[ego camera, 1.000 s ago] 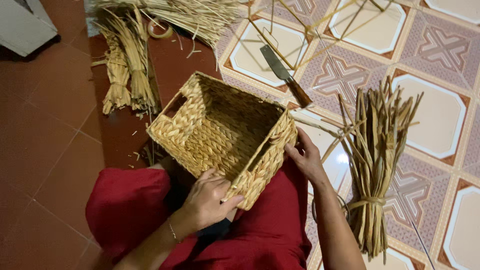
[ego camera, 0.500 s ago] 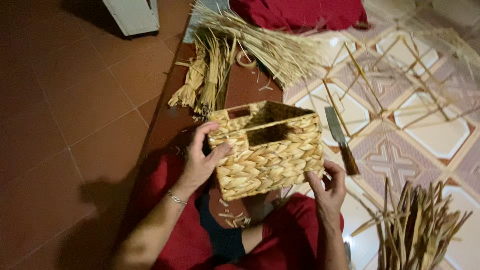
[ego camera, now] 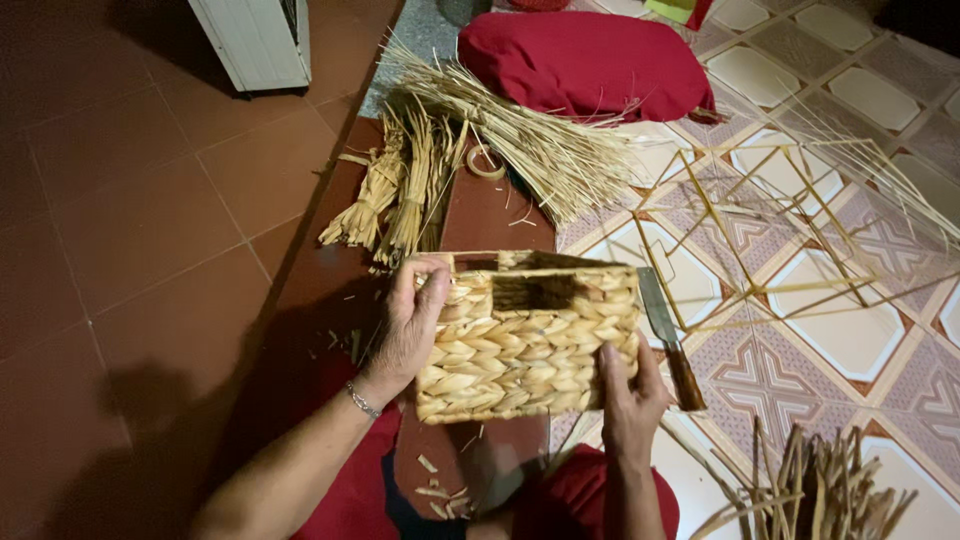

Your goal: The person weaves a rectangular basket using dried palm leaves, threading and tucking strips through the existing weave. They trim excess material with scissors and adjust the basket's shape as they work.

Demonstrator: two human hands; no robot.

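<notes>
Hands point(ego camera: 410, 325) (both) gripping woven basket point(ego camera: 525, 345) edges.

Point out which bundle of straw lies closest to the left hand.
The short, darker tied bundle just beyond the left hand, left of the long pale sheaf. The third bundle lies far off at the lower right.

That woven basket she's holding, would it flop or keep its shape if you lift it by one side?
The woven basket probably keeps its shape: its walls stand square between the left hand and right hand. It is likely light, being dried plaited fibre. The coarse weave should grip well rather than slip.
</notes>
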